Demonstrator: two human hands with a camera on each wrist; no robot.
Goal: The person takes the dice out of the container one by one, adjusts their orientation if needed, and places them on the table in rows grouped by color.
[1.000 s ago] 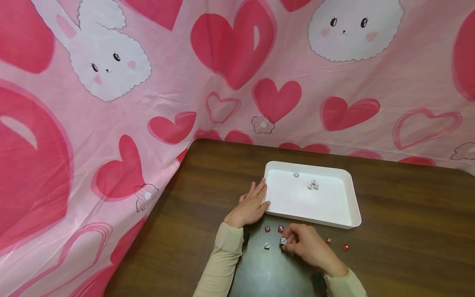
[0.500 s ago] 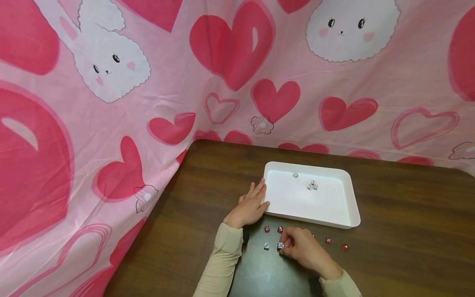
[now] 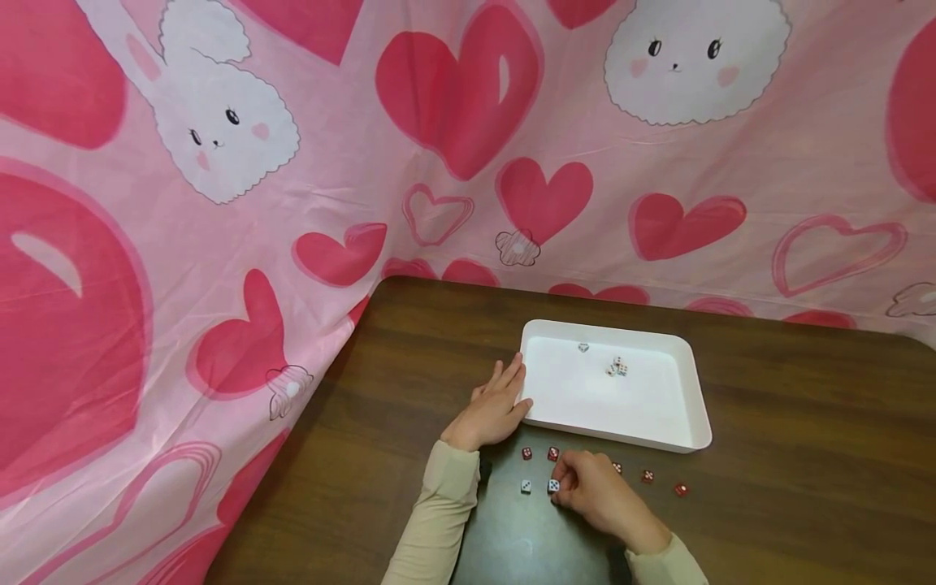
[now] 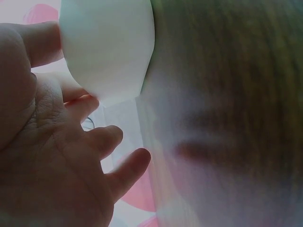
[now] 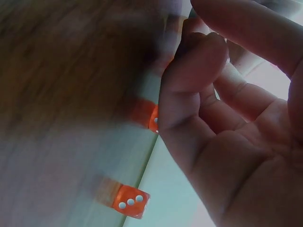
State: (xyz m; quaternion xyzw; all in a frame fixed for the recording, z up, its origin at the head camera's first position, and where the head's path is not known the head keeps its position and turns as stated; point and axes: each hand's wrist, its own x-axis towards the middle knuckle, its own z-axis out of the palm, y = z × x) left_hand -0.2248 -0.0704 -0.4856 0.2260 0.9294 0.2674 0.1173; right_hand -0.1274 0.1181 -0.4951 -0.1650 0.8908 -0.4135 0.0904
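Observation:
My right hand [image 3: 595, 491] pinches a white die [image 3: 553, 486] with dark pips, low at the table. Just to its left sits another white die [image 3: 526, 487]. Behind these are two red dice, one on the left [image 3: 527, 453] and one near my fingertips [image 3: 553, 453]. The right wrist view shows curled fingers, with the white die hidden behind them. At the left wall of a white tray [image 3: 607, 398] my left hand [image 3: 488, 410] rests with fingers extended, touching it. In the left wrist view the fingers are spread beside the tray's pale outer wall [image 4: 109, 47].
Several small pale dice [image 3: 617, 368] cluster inside the tray, with one more [image 3: 582, 347] apart near its back wall. Right of my right hand lie three red dice, the rightmost red die [image 3: 682, 489] farthest out. A pink heart-print cloth [image 3: 453, 211] hangs behind the brown table [image 3: 804, 422].
My right hand has shifted slightly left and toward me, bringing the white die level with the other white one. A red die has come into view behind that hand. The left hand stays put.

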